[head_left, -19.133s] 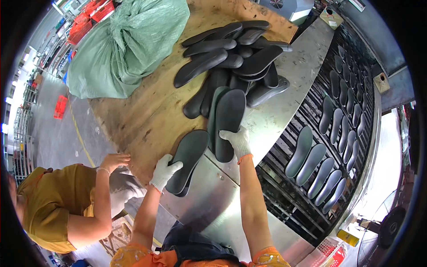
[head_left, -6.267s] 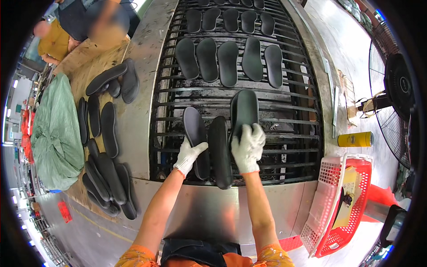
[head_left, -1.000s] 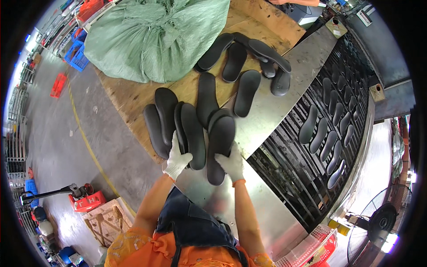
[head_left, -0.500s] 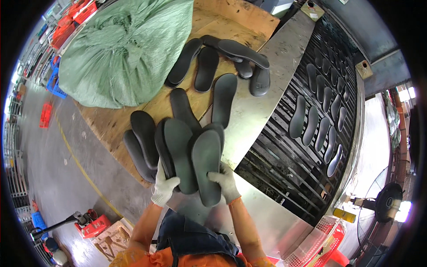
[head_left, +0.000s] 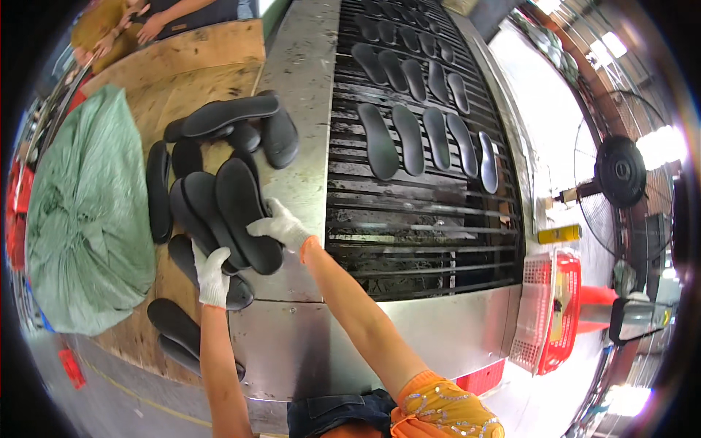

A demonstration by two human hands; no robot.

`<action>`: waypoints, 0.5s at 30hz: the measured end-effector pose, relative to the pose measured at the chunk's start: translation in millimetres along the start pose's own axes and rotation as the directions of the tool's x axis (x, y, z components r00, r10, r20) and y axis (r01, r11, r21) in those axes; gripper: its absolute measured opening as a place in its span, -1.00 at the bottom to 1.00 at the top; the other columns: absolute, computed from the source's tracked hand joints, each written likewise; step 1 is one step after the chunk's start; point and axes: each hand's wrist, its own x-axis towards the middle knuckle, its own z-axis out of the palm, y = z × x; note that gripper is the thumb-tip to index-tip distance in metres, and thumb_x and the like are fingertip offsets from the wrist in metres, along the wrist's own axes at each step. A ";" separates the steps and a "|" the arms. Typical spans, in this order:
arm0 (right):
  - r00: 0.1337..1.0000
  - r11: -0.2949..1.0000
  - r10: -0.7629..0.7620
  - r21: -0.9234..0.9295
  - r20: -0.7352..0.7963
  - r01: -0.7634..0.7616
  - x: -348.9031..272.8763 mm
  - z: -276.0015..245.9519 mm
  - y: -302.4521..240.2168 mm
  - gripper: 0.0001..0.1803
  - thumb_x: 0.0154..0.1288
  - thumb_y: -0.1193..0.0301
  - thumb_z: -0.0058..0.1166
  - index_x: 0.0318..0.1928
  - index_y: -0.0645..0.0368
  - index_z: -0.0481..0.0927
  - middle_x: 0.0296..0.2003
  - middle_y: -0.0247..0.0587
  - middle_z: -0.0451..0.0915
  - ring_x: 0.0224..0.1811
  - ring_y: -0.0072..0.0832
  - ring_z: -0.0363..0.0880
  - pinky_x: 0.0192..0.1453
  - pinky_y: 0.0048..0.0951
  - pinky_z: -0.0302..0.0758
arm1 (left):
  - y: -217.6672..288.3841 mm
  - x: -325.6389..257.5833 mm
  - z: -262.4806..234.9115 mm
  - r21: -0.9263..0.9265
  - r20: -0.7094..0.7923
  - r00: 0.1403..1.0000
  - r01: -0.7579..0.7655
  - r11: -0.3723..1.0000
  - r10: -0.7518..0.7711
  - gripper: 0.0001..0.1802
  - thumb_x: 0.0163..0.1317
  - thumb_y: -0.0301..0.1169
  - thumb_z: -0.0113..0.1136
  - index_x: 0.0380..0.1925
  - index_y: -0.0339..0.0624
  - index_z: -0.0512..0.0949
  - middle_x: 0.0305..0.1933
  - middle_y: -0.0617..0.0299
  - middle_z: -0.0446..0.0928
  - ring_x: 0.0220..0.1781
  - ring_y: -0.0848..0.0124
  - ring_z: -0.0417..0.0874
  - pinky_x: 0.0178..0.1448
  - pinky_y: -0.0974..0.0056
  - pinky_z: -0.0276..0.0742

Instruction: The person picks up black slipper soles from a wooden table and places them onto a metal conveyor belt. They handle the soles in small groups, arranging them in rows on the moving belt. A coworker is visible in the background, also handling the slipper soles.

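Note:
Both my hands wear white knitted gloves. In my right hand [head_left: 282, 227] is a black shoe insole [head_left: 242, 208], thumb lying over its face. My left hand [head_left: 212, 276] is closed on the lower end of a small stack of black insoles [head_left: 198, 201], right beside it. The two groups overlap, held over the wooden board. Loose insoles lie around them: one pair [head_left: 175, 325] at the near left, another pile [head_left: 234, 113] beyond my hands. Part of an insole [head_left: 237, 293] shows below the held ones.
A metal-bar conveyor [head_left: 423, 244] on the right carries rows of black insoles [head_left: 407, 139]. A green sack [head_left: 87, 226] rests at the left. Red and white baskets [head_left: 544, 314] and a fan [head_left: 619, 171] stand at the right. Another person's hand [head_left: 151, 28] shows at the far left.
My view has turned to the right, toward the conveyor. Both hands still hold the insoles, now over the board next to the metal edge, with the pieces shifted closer together.

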 end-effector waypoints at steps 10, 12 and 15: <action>0.987 0.991 0.131 -0.025 0.090 -0.129 -122.7 -24.3 3.6 0.10 -0.06 0.31 0.42 0.52 0.29 0.18 0.15 0.16 0.59 0.21 -0.16 0.58 0.31 -0.23 0.51 | -11.1 -100.7 21.6 0.149 0.011 0.990 0.138 0.979 -0.141 -0.09 0.01 -0.72 0.03 0.50 -0.26 0.18 0.35 0.06 0.43 0.34 0.16 0.52 0.44 0.13 0.46; 0.992 0.993 0.113 0.031 0.062 -0.115 -147.4 -35.9 50.1 0.12 -0.04 0.41 0.41 0.54 0.33 0.12 0.17 0.10 0.57 0.20 -0.27 0.56 0.31 -0.33 0.50 | -23.4 -137.9 40.8 0.170 -0.029 0.984 0.177 0.969 -0.175 -0.08 -0.03 -0.71 0.04 0.48 -0.28 0.20 0.36 0.05 0.43 0.33 0.16 0.53 0.44 0.13 0.46; 0.996 0.979 0.054 0.191 0.073 -0.067 -204.9 -68.4 82.8 0.10 -0.03 0.46 0.39 0.53 0.37 0.11 0.21 0.09 0.54 0.23 -0.27 0.54 0.34 -0.32 0.47 | -51.7 -182.0 58.2 0.220 -0.023 0.971 0.238 0.946 -0.239 -0.07 -0.06 -0.71 0.10 0.47 -0.26 0.22 0.32 0.06 0.47 0.31 0.16 0.55 0.43 0.10 0.49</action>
